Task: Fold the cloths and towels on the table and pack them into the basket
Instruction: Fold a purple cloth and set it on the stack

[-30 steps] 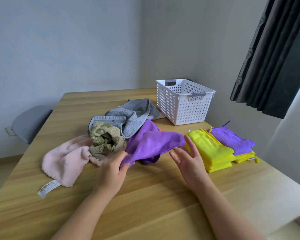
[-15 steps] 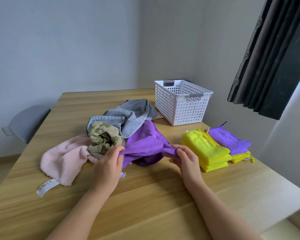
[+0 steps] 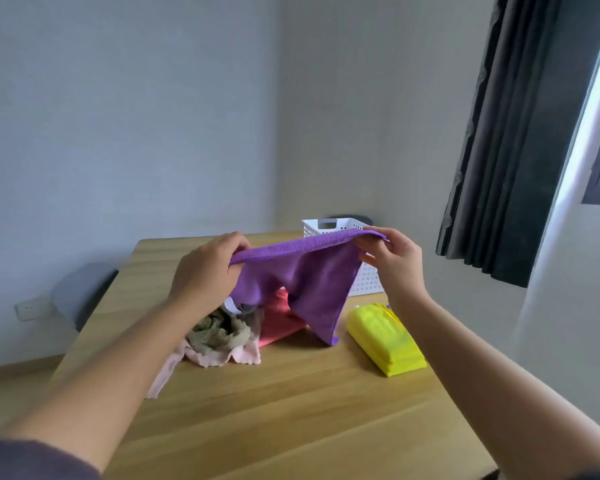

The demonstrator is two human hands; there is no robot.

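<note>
left hand [image 3: 205, 271] and right hand [image 3: 394, 259] pinch purple cloth [image 3: 302, 275] top corners; cloth hangs spread, creased.

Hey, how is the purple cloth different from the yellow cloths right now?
The purple cloth is held up in the air, its top edge pinched by the left hand and right hand; the yellow cloths lie on the table. The purple cloth hangs open and unfolded; the yellow cloths are folded into a neat stack. Neither is in the basket.
</note>
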